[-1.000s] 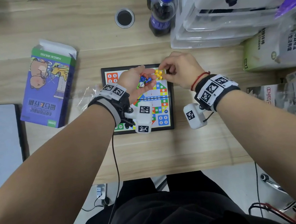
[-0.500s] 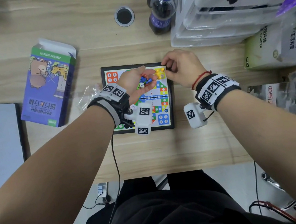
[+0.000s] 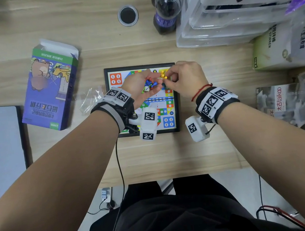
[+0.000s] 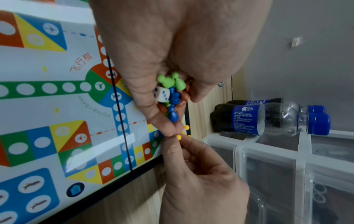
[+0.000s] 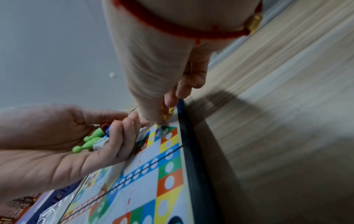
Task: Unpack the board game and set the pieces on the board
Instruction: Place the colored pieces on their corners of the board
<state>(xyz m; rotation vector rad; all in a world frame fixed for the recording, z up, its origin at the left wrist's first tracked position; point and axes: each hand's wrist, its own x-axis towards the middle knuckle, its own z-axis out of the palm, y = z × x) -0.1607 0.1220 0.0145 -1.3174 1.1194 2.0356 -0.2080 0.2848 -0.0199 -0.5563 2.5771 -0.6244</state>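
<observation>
Head view: I see the board (image 3: 172, 112) at worktop (image 3: 162, 152) centre, my left hand (image 3: 140, 89) cupped round mixed pawns (image 3: 150, 83) above it, and at 3 o'clock my right hand (image 3: 183, 78), its grip pinching a yellow pawn (image 3: 164, 78). Left wrist view alone reveals the die (image 4: 162, 94).

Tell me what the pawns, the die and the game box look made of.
Pawns: moulded plastic by the look, smooth, solid colours, faint sheen. Die: probably white plastic, rounded corners, blue pips. Game box: printed cardboard, with a thin white flap folded open.
</observation>
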